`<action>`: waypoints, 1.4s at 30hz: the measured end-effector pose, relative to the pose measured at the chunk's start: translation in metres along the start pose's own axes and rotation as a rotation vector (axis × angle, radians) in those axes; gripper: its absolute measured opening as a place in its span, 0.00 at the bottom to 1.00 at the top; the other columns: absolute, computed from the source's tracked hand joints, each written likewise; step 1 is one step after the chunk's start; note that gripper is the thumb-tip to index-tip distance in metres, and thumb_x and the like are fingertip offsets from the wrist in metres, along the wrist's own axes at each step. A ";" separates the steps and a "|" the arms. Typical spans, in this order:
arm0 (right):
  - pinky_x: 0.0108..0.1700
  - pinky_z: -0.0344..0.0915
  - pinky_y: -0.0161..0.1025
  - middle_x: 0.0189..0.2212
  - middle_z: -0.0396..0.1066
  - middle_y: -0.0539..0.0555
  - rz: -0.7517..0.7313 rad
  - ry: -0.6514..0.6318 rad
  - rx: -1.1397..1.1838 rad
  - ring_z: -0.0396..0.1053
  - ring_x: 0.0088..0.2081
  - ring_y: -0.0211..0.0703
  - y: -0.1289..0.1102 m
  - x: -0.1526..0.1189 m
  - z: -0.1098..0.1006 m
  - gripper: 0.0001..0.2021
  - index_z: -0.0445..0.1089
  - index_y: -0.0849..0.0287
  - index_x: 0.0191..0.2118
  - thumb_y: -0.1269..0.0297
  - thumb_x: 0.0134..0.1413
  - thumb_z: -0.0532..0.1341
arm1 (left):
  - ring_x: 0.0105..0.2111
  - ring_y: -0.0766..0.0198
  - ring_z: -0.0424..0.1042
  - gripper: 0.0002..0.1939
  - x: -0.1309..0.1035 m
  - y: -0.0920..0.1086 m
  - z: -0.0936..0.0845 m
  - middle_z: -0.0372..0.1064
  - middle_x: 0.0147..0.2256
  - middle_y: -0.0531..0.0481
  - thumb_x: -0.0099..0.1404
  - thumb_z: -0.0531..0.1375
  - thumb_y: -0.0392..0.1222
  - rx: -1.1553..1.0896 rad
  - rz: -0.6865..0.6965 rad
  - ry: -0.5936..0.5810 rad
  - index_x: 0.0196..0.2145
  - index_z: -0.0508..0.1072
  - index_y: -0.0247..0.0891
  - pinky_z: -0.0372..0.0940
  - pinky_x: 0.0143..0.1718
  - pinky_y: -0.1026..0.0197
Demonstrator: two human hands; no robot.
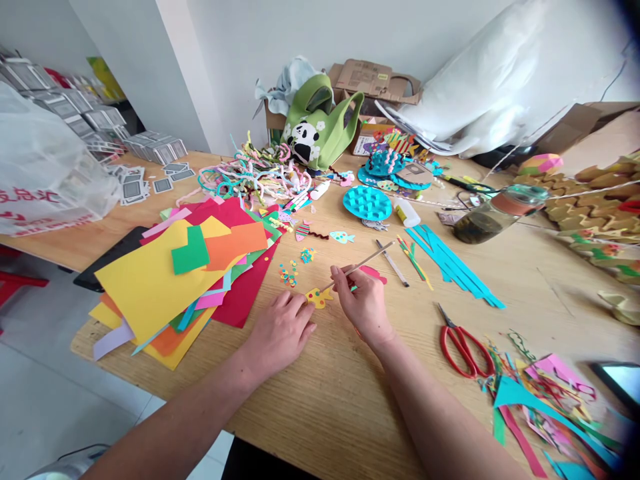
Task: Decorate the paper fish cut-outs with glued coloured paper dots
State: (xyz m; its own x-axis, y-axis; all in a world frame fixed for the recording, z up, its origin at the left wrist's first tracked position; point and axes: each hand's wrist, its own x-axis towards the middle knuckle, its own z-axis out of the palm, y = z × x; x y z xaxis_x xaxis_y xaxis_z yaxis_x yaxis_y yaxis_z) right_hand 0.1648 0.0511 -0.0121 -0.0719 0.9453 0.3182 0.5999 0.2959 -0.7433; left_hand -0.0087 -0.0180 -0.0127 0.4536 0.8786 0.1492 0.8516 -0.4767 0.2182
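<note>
Between my hands a small yellow paper fish with coloured dots lies on the wooden table. My left hand rests on the table, its fingertips at the fish's left edge. My right hand is closed around a thin stick, whose lower end points down at the fish's right part. Small coloured paper dots lie just above my left hand. A pink paper piece is partly hidden behind my right hand. A pale spotted fish and a striped fish lie farther back.
Coloured paper sheets are stacked at left. Red-handled scissors and paper scraps lie at right, with blue strips, a pen and a glass jar beyond. Pipe cleaners and a green bag stand behind.
</note>
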 end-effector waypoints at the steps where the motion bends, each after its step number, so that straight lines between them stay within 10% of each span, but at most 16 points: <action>1: 0.27 0.62 0.33 0.21 0.74 0.53 -0.004 -0.005 0.002 0.71 0.23 0.39 0.000 0.000 0.000 0.21 0.70 0.57 0.26 0.49 0.63 0.53 | 0.46 0.52 0.65 0.14 0.000 0.000 0.000 0.69 0.45 0.45 0.68 0.58 0.39 -0.002 -0.002 -0.001 0.51 0.69 0.37 0.66 0.48 0.48; 26: 0.26 0.59 0.33 0.21 0.73 0.53 -0.019 0.006 -0.040 0.68 0.21 0.38 0.004 -0.001 0.001 0.21 0.69 0.58 0.26 0.50 0.64 0.53 | 0.45 0.53 0.65 0.13 -0.001 0.001 -0.002 0.69 0.44 0.46 0.69 0.58 0.40 0.004 -0.004 0.000 0.50 0.69 0.38 0.66 0.48 0.49; 42: 0.25 0.65 0.36 0.18 0.70 0.54 0.341 0.141 0.379 0.69 0.21 0.40 -0.012 0.010 -0.007 0.30 0.72 0.62 0.25 0.34 0.50 0.57 | 0.47 0.53 0.65 0.16 -0.002 0.002 0.000 0.69 0.45 0.45 0.69 0.58 0.41 0.016 -0.019 -0.019 0.53 0.69 0.36 0.66 0.49 0.49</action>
State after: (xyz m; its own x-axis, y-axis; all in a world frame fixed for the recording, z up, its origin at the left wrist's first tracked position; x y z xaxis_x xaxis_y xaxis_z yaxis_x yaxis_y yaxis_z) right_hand 0.1627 0.0555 0.0044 0.2001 0.9767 0.0781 0.2389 0.0287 -0.9706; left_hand -0.0079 -0.0207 -0.0126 0.4419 0.8881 0.1263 0.8643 -0.4592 0.2053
